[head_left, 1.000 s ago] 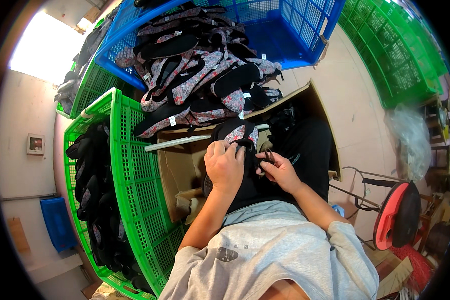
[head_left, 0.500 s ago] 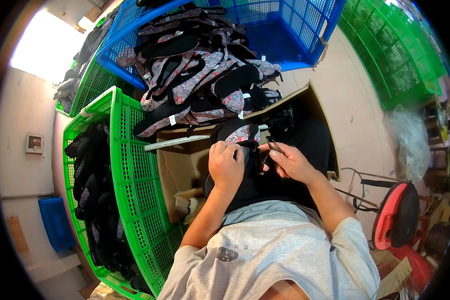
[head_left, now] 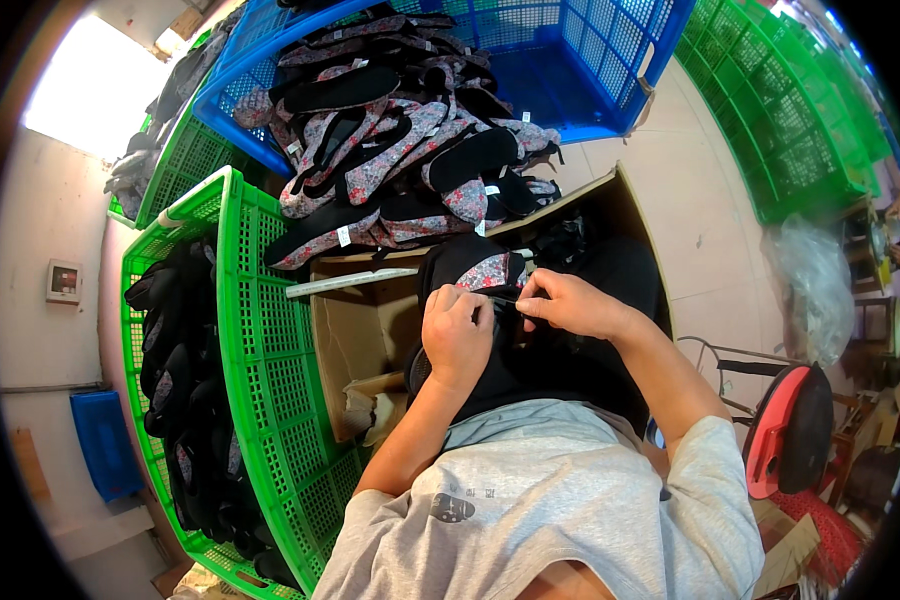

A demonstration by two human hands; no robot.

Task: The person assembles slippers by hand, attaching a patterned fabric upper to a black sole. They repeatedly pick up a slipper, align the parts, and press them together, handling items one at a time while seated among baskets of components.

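Near the centre of view, the black padded article with a floral-print panel (head_left: 483,273): soft, matt cloth. At 12 o'clock, heaped black-and-floral padded pieces (head_left: 395,165): matt cloth; attached small white tags (head_left: 344,236) smooth, paper or fabric indeterminable. At 1 o'clock, large blue lattice-walled crate (head_left: 540,80): moulded plastic, smooth, slight sheen. At 2 o'clock, pale floor tiles (head_left: 710,215): smooth. At 3 o'clock, clear crumpled bag (head_left: 815,290): thin, glossy plastic film. At 4 o'clock, red-and-black rounded seat (head_left: 778,430): red part smooth, plastic-looking; black face matt. At 6 o'clock, light grey short-sleeved shirt (head_left: 540,510): matt cloth, creased. At 8 o'clock, brown open box (head_left: 340,355): matt cardboard, torn edge rough.
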